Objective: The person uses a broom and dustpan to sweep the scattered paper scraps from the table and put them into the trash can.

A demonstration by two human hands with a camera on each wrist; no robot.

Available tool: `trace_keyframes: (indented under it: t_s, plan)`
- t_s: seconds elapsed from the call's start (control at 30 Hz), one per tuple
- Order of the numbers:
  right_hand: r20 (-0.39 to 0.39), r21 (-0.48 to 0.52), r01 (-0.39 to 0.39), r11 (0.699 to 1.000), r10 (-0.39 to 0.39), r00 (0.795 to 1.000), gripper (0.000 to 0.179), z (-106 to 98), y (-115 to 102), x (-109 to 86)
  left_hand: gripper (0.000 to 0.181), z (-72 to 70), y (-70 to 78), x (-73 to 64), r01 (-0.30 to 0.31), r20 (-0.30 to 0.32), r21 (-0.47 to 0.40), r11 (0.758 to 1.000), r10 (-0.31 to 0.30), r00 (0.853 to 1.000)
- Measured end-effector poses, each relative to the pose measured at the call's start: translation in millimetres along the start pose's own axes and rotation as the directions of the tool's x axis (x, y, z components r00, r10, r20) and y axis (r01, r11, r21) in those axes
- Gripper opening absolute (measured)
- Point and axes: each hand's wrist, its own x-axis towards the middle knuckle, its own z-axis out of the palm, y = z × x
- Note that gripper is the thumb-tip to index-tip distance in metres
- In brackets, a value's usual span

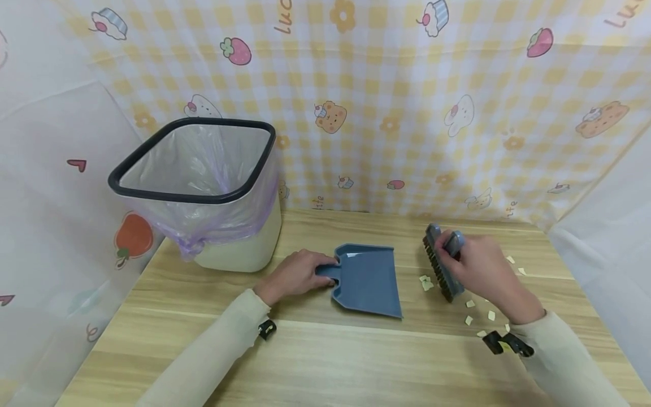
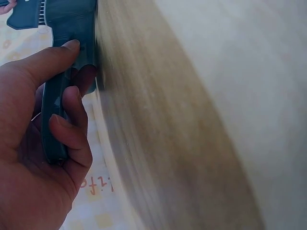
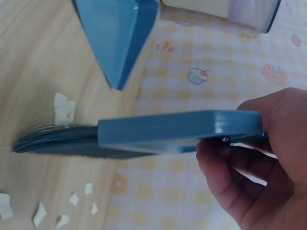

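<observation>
My left hand (image 1: 297, 273) grips the short handle of a blue dustpan (image 1: 367, 281), which lies on the wooden table with its wide lip facing right. In the left wrist view, the fingers (image 2: 72, 139) curl round that handle. To the right, my right hand (image 1: 480, 265) holds a blue hand brush (image 1: 443, 265) by its handle, bristles toward the tabletop. Small pale scraps (image 1: 426, 282) lie just left of the bristles, between brush and dustpan. Several more scraps (image 1: 491, 315) are scattered under and beside the right hand and wrist. The right wrist view shows the dark bristles (image 3: 62, 141) close by scraps.
A cream trash bin (image 1: 239, 249) with a black rim and a clear purple-tinted liner stands at the back left, behind my left hand. A yellow checked cloth (image 1: 356, 158) hangs along the table's back edge. White cloth (image 1: 46, 226) hangs at the left side.
</observation>
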Motion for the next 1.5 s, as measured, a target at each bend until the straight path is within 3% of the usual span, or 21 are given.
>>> trace_keyframes:
  t_s: [0.17,0.33,0.7,1.0,1.27,1.5]
  plan:
    - [0.048,0.090,-0.045,0.995,0.041,0.998,0.011,4,-2,1.2,0.040,-0.5,0.5,0.2,0.002,0.007,0.003,1.000,-0.002,1.000]
    - [0.065,0.119,-0.065,0.991,0.058,0.996,0.010,0,-3,2.4,0.040,-0.7,0.8,1.0,0.003,0.007,0.002,1.000,-0.003,1.000]
    - [0.076,0.062,-0.130,0.990,0.126,0.989,0.001,-14,2,0.1,0.040,-1.5,1.1,-0.2,-0.010,-0.004,0.011,1.000,0.010,1.000]
    - [0.217,0.023,-0.160,0.987,0.151,0.964,0.008,0,-5,4.6,0.041,-1.6,1.2,-0.2,-0.008,0.006,0.024,1.000,0.008,1.000]
    - [0.239,0.046,-0.168,0.985,0.152,0.959,0.008,10,-16,10.4,0.044,-6.5,4.6,0.7,-0.040,0.033,0.136,0.990,0.036,0.999]
    - [0.238,0.067,-0.172,0.983,0.152,0.959,0.006,14,-18,12.2,0.042,-9.6,7.9,4.0,-0.077,0.048,0.172,0.982,0.069,0.996]
